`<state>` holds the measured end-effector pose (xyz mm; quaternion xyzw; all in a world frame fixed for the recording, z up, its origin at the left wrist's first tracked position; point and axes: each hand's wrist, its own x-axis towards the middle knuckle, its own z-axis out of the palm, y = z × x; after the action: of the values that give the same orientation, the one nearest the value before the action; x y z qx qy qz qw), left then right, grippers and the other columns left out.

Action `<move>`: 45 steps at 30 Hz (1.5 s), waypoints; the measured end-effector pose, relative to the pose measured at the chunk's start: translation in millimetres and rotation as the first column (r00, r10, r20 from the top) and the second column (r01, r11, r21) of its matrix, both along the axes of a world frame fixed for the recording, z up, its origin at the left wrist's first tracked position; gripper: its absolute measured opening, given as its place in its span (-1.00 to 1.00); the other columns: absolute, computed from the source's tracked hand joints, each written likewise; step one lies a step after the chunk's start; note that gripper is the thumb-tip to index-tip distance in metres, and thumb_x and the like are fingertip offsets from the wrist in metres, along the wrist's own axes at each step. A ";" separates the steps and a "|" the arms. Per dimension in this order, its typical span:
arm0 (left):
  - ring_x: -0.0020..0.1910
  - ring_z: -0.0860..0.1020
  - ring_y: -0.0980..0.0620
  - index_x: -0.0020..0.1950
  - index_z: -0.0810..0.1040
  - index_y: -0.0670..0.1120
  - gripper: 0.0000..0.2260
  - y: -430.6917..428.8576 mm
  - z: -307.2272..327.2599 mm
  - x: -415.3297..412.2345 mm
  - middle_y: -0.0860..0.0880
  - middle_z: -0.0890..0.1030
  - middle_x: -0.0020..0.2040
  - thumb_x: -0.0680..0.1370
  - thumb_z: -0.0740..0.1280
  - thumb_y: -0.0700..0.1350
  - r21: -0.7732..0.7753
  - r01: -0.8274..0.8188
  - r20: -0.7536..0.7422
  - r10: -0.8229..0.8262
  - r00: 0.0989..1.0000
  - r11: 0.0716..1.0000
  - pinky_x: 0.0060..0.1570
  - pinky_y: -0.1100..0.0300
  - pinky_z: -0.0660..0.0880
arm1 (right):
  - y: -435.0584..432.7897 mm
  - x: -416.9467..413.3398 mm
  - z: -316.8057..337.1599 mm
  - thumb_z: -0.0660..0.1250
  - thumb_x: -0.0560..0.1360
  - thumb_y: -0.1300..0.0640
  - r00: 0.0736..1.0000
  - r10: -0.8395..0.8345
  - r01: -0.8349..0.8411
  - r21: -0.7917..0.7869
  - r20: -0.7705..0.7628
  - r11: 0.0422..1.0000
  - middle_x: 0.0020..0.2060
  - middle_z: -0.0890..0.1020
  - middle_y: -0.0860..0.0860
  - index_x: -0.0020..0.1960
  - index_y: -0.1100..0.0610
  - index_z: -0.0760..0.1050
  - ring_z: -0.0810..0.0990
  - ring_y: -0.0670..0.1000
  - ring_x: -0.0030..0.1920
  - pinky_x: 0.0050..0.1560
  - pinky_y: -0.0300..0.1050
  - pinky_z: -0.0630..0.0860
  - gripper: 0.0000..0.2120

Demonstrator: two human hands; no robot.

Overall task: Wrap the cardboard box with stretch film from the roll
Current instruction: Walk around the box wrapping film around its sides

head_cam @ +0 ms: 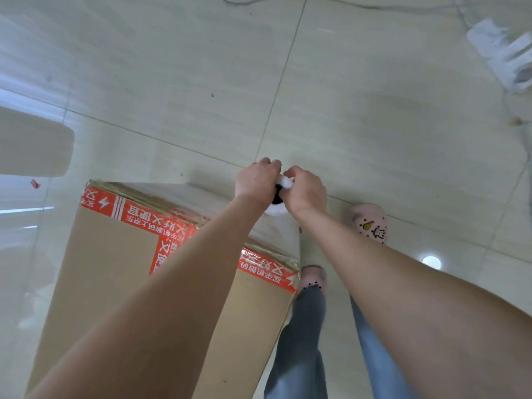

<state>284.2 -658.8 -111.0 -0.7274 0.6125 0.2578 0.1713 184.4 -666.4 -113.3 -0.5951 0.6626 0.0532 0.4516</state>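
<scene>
Both hands, left (pixel 257 180) & right (pixel 305 191), closed in tight grip on roll (pixel 277 197) top, beyond box (pixel 161 283) corner. Keep film taut, roll upright, overlap passes.

The cardboard box (pixel 121 283), brown with red printed tape, stands on the floor at 7 o'clock. The stretch film roll (pixel 277 194), white with a dark core, stands upright beyond the box's far corner, at 12 o'clock from it.

Pale floor tiles (pixel 374 125) filled the view. A crumpled white wrapper (pixel 506 57) lay far right; a red scrap (pixel 35 183) left.
</scene>
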 end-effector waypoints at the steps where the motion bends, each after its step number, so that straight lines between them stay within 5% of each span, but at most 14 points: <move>1: -0.05 0.54 -0.14 0.06 0.44 -0.13 -0.83 -1.9 -0.2 2.3 -0.11 0.50 -0.02 0.47 0.24 -0.21 0.006 -0.021 -0.001 0.021 1.000 1.000 -0.28 0.10 0.33 | -2.3 0.5 0.0 0.27 0.42 0.20 1.000 0.012 -0.012 0.008 -0.001 1.000 -0.05 0.61 0.05 0.05 0.06 0.49 0.57 0.13 -0.03 -0.10 -0.08 0.48 -0.79; 5: -0.13 0.53 -0.14 -0.05 0.41 -0.11 -0.92 -5.9 -0.5 19.6 -0.10 0.51 -0.09 0.47 0.24 -0.19 0.027 -0.195 0.008 0.195 0.981 0.980 -0.32 0.11 0.33 | -13.8 11.6 0.2 0.34 0.41 0.11 0.998 -0.031 0.028 0.051 0.054 0.998 -0.18 0.54 -0.03 -0.02 0.08 0.45 0.55 0.09 -0.09 -0.23 -0.14 0.36 -0.83; 7: -0.20 0.50 -0.13 -0.10 0.38 -0.10 -0.92 -6.0 -0.2 27.7 -0.09 0.50 -0.16 0.44 0.26 -0.18 0.034 -0.342 -0.004 0.342 0.940 0.939 -0.36 0.14 0.33 | -19.7 17.4 -1.1 0.36 0.41 0.07 0.998 -0.012 0.008 0.073 0.064 0.997 -0.08 0.55 -0.01 0.04 0.07 0.43 0.54 0.08 -0.02 -0.20 -0.15 0.32 -0.76; 13: -0.15 0.49 -0.16 -0.13 0.37 -0.12 -0.78 -1.4 2.1 52.7 -0.13 0.50 -0.18 0.44 0.37 -0.04 0.040 -0.715 -0.016 0.716 0.698 0.698 -0.31 0.14 0.31 | -40.0 48.5 -5.3 0.37 0.45 0.04 0.990 0.125 -0.132 0.112 0.069 0.985 0.13 0.55 0.08 0.25 0.05 0.38 0.53 0.15 0.14 -0.07 -0.11 0.37 -0.61; 19: -0.03 0.56 -0.18 0.14 0.44 -0.11 -0.77 1.1 6.7 61.3 -0.13 0.56 -0.01 0.49 0.31 -0.14 0.059 -0.555 0.043 0.553 0.832 0.830 -0.28 0.11 0.36 | -38.6 66.4 -3.9 0.30 0.44 0.20 0.969 0.243 -0.248 0.143 0.049 0.958 0.01 0.61 0.08 0.08 0.03 0.46 0.57 0.15 0.00 -0.18 -0.13 0.39 -0.77; 25: 0.00 0.55 -0.19 0.16 0.45 -0.12 -0.76 -3.7 7.1 53.6 -0.15 0.56 0.02 0.49 0.28 -0.20 0.071 -0.571 0.054 0.568 0.821 0.818 -0.25 0.11 0.35 | -45.0 63.1 -2.7 0.26 0.41 0.22 0.953 0.302 -0.304 0.119 0.039 0.945 -0.03 0.61 0.08 0.06 0.05 0.47 0.47 0.10 -0.16 -0.22 -0.15 0.33 -0.76; 35: -0.05 0.55 -0.18 0.10 0.44 -0.13 -0.80 -8.7 4.1 73.4 -0.12 0.49 0.02 0.48 0.27 -0.20 0.034 -0.547 0.033 0.546 0.837 0.836 -0.31 0.09 0.34 | -53.8 87.0 -6.6 0.30 0.45 0.13 0.888 0.460 -0.460 0.065 0.024 0.885 -0.03 0.62 0.07 0.08 0.03 0.48 0.58 0.15 0.00 -0.11 -0.08 0.47 -0.80; 40: -0.04 0.55 -0.20 0.09 0.47 -0.14 -0.78 0.0 2.1 100.7 -0.16 0.56 -0.01 0.46 0.29 -0.16 0.018 -0.732 -0.015 0.732 0.681 0.681 -0.27 0.11 0.38 | -59.2 110.2 -7.1 0.34 0.45 0.07 0.838 0.546 -0.544 -0.075 0.002 0.836 0.07 0.58 0.01 0.12 -0.01 0.48 0.56 0.10 0.05 -0.04 -0.08 0.42 -0.75; 45: -0.03 0.53 -0.19 -0.01 0.47 -0.15 -0.78 8.4 -1.5 120.1 -0.18 0.57 -0.02 0.44 0.33 -0.05 -0.011 -0.910 -0.065 0.908 0.413 0.413 -0.24 0.14 0.35 | -64.6 135.7 -8.8 0.43 0.36 -0.10 0.871 0.491 -0.489 0.086 -0.006 0.868 0.06 0.57 0.06 0.13 0.06 0.38 0.54 0.13 0.09 -0.12 -0.10 0.37 -0.55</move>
<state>404.3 -650.4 -112.5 -0.9401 0.1309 0.3136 -0.0265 320.1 -730.9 -122.1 -0.7239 0.4934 0.2012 0.4381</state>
